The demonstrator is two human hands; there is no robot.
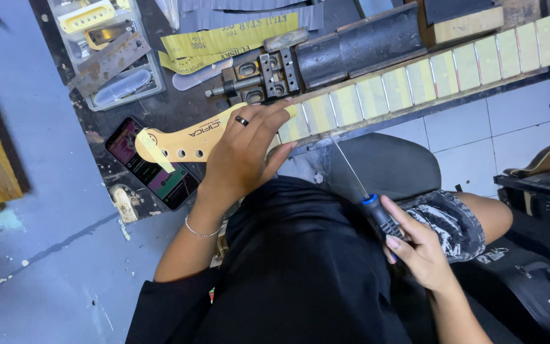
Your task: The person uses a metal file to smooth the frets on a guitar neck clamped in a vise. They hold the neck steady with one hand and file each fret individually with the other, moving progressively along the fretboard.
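Pale maple, the guitar neck (377, 92) lay on the workbench (179, 108) with its long axis running left to far right, the left hand (243, 153) pressed flat (fingers spread) by the headstock (186, 141), while the right hand (418, 251) gripped a blue-collared needle file (364, 188) nearer, its tip aimed at the frets.

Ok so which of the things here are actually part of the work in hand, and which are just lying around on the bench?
In use:
- guitar neck, frets masked with yellow tape
- left hand pressing down near the headstock
- right hand holding a thin file with a blue and black handle

Lying about:
- phone under the headstock
- sandpaper strips
- plastic parts box
- metal block
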